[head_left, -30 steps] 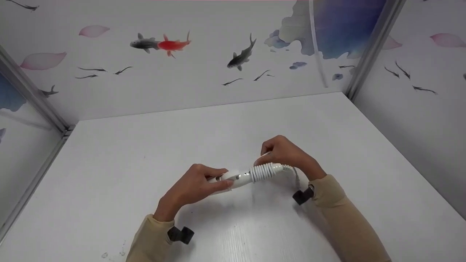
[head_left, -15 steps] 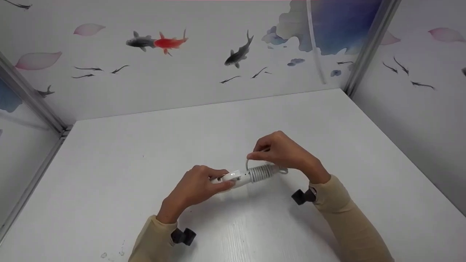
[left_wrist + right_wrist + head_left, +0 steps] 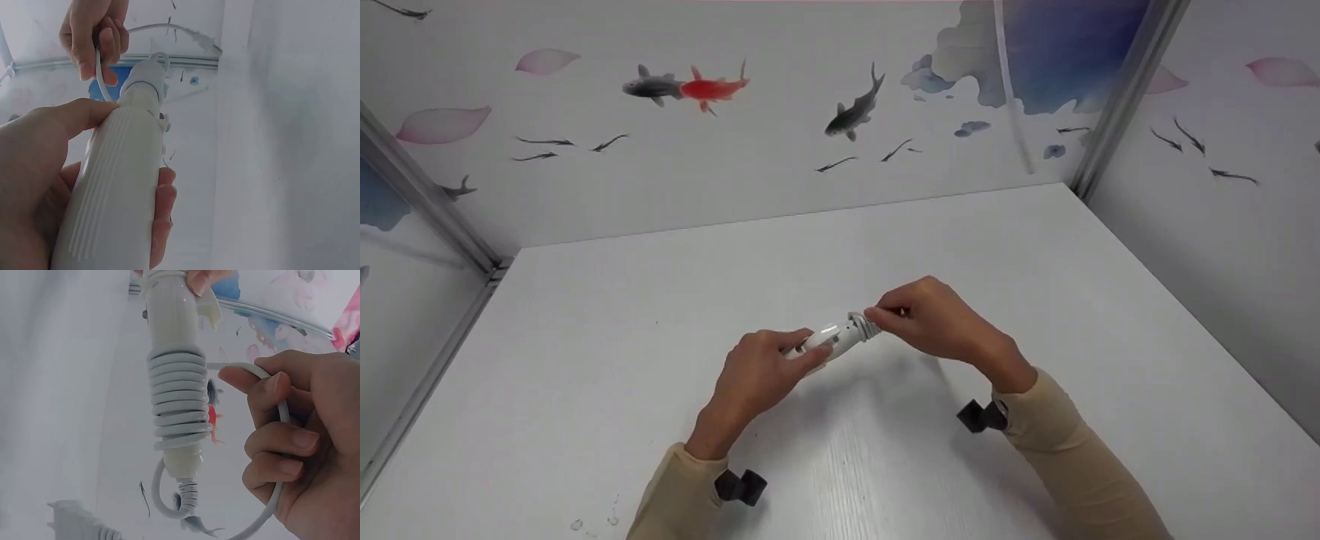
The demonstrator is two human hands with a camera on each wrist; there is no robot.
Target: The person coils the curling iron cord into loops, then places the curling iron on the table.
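My left hand (image 3: 757, 371) grips a white hair-styling iron (image 3: 115, 185), its thumb and fingers around the ribbed casing. The iron's handle (image 3: 171, 318) points away to the right, tilted upward in the head view. Several close turns of white cord (image 3: 179, 391) wrap this handle. With curled fingers, my right hand (image 3: 309, 433) holds the loose length of cord beside the coils. A small loop of cord bends back from the ribbed sleeve (image 3: 188, 492) at the handle's end. The plug (image 3: 76, 520) hangs free at the lower left of the right wrist view.
Beneath the hands lies a white tabletop (image 3: 622, 330). A back wall (image 3: 780, 165) printed with fish and petals and side walls with metal corner posts (image 3: 1132, 97) enclose it. Each wrist carries a small black camera (image 3: 742, 487).
The right hand has carried the cord around the handle, first rising above it and then coming down to the near side of the coils. The iron's handle end has tipped upward.
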